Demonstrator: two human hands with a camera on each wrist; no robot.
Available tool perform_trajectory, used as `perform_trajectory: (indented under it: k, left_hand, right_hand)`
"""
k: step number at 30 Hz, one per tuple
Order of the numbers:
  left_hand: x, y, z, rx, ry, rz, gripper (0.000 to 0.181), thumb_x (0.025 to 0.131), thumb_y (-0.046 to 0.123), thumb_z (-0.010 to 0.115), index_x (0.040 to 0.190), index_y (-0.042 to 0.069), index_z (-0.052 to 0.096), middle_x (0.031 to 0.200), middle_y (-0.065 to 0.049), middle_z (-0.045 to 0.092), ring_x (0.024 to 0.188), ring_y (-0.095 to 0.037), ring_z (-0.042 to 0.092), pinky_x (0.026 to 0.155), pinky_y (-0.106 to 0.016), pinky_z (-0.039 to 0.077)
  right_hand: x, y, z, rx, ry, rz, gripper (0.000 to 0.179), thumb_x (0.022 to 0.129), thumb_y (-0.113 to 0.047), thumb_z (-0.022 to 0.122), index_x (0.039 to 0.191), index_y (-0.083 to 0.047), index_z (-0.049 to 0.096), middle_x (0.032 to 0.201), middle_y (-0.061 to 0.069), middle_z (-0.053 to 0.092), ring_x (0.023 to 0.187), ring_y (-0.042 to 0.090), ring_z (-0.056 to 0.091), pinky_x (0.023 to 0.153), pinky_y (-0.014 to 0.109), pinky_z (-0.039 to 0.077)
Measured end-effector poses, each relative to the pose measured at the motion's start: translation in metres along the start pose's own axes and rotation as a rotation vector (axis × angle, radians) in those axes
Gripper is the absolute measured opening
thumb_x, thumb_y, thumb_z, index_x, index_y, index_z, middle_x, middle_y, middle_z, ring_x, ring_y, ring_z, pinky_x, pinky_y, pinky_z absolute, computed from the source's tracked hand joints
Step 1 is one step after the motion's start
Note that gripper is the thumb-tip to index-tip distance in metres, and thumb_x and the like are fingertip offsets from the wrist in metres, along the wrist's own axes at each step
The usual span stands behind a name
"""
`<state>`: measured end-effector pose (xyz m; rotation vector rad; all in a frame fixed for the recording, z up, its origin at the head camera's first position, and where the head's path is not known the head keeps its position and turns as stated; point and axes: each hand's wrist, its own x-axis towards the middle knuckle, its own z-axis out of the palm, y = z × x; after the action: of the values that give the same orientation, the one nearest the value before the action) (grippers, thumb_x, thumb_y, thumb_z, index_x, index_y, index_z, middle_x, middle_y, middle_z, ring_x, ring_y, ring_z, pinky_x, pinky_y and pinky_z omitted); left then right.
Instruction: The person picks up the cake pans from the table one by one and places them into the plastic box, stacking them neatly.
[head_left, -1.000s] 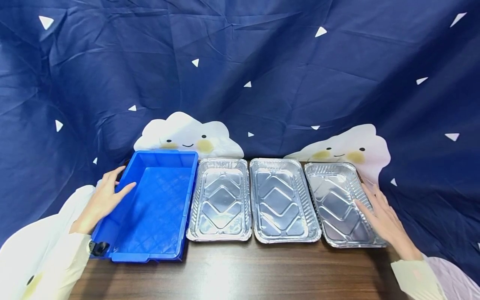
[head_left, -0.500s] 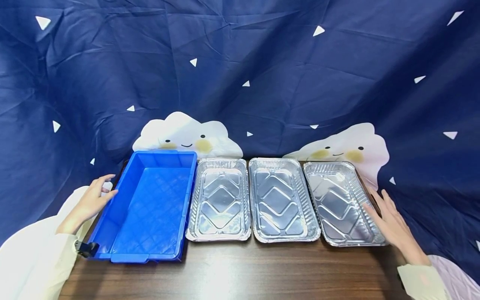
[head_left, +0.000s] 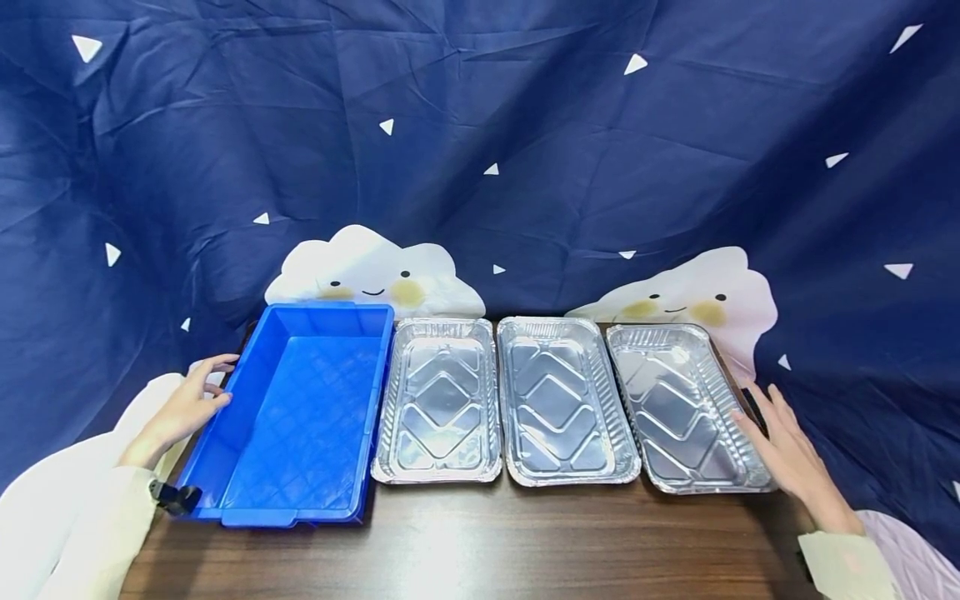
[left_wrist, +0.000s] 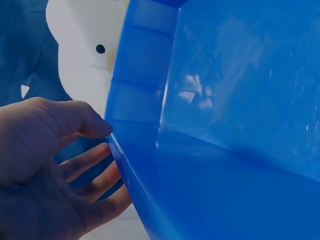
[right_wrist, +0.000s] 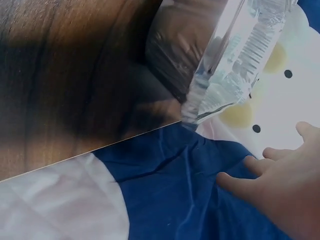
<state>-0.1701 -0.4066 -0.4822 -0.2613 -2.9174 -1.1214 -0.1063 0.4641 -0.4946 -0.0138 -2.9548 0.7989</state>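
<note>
A shallow blue plastic bin (head_left: 318, 417) stands at the left of the table. At its left rim is my left hand (head_left: 176, 417); in the left wrist view the thumb tip meets the rim edge while the other fingers reach along the outside wall. Three foil trays line up to the right of the bin: a near one (head_left: 442, 404), a middle one (head_left: 566, 408) and a right one (head_left: 678, 412). Beside the outer edge of the right tray, my right hand (head_left: 791, 458) has its fingers spread and holds nothing. Nothing lies in the bin or the trays.
Brown wood tabletop (head_left: 480, 542) shows in front of the row. A dark blue cloth (head_left: 480, 125) with white triangles and smiling clouds hangs right behind the containers and spreads beside the table on both sides. A dark band (head_left: 175, 497) is on the left wrist.
My left hand has drawn back from over the bin to the left, then returned slightly to its rim. The right hand has shifted right, off the right foil tray. The containers stay put.
</note>
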Motion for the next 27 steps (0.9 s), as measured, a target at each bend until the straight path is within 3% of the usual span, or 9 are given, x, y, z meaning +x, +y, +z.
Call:
perform_trajectory:
  k: [7,12,15,19,23,25,27]
  left_hand:
    - [0.0,0.002,0.007,0.144,0.085,0.084,0.065,0.089,-0.006,0.07,0.149,-0.008,0.044,0.136,-0.038,0.049,0.108,-0.055,0.056,0.08,-0.065,0.05]
    - [0.002,0.007,0.01,0.146,0.029,0.09,0.076,0.092,0.006,0.076,0.156,-0.005,0.035,0.153,-0.041,0.035,0.134,-0.064,0.037,0.099,-0.084,0.034]
    - [0.002,0.009,0.01,0.145,-0.043,0.049,0.085,0.093,0.016,0.078,0.16,-0.005,0.029,0.161,-0.041,0.023,0.143,-0.068,0.024,0.104,-0.088,0.024]
    - [0.0,0.009,0.008,0.179,-0.127,0.028,0.093,0.091,0.024,0.081,0.16,-0.008,0.027,0.162,-0.043,0.019,0.144,-0.069,0.022,0.105,-0.087,0.024]
    - [-0.002,0.008,0.008,0.199,-0.189,0.014,0.101,0.09,0.031,0.081,0.162,-0.008,0.022,0.165,-0.043,0.012,0.146,-0.069,0.018,0.105,-0.087,0.022]
    - [-0.003,0.008,0.009,0.188,-0.207,0.002,0.104,0.09,0.034,0.081,0.164,-0.005,0.019,0.167,-0.041,0.007,0.148,-0.068,0.013,0.107,-0.088,0.018]
    - [-0.003,0.007,0.011,0.175,-0.21,-0.004,0.106,0.09,0.036,0.081,0.166,-0.003,0.017,0.169,-0.039,0.005,0.15,-0.067,0.01,0.108,-0.088,0.015]
  right_hand:
    - [-0.001,0.013,-0.005,0.009,-0.009,0.065,0.073,0.113,-0.041,0.041,0.17,-0.007,0.009,0.17,0.036,-0.007,0.152,0.065,-0.001,0.099,0.09,0.014]
    - [0.001,0.025,-0.003,0.044,-0.01,0.071,0.074,0.114,-0.04,0.04,0.168,-0.002,0.007,0.169,0.038,-0.008,0.152,0.064,-0.003,0.105,0.088,0.011]
    - [0.003,0.033,0.001,0.08,-0.008,0.055,0.075,0.114,-0.038,0.04,0.166,0.004,0.008,0.166,0.044,-0.004,0.152,0.065,-0.002,0.112,0.084,0.008]
    - [0.004,0.039,0.004,0.115,-0.022,0.071,0.077,0.113,-0.038,0.041,0.165,0.008,0.007,0.161,0.049,0.005,0.148,0.069,0.005,0.114,0.081,0.009]
    - [0.003,0.043,0.003,0.136,-0.067,0.159,0.079,0.113,-0.042,0.038,0.164,0.007,0.005,0.157,0.051,0.016,0.141,0.074,0.017,0.11,0.082,0.018]
    - [0.002,0.045,0.003,0.135,-0.072,0.186,0.077,0.114,-0.042,0.037,0.163,0.01,0.01,0.153,0.051,0.023,0.137,0.074,0.025,0.107,0.08,0.025]
    - [0.001,0.047,0.004,0.136,-0.061,0.19,0.072,0.114,-0.041,0.037,0.159,0.013,0.022,0.149,0.05,0.033,0.13,0.065,0.046,0.105,0.068,0.039]
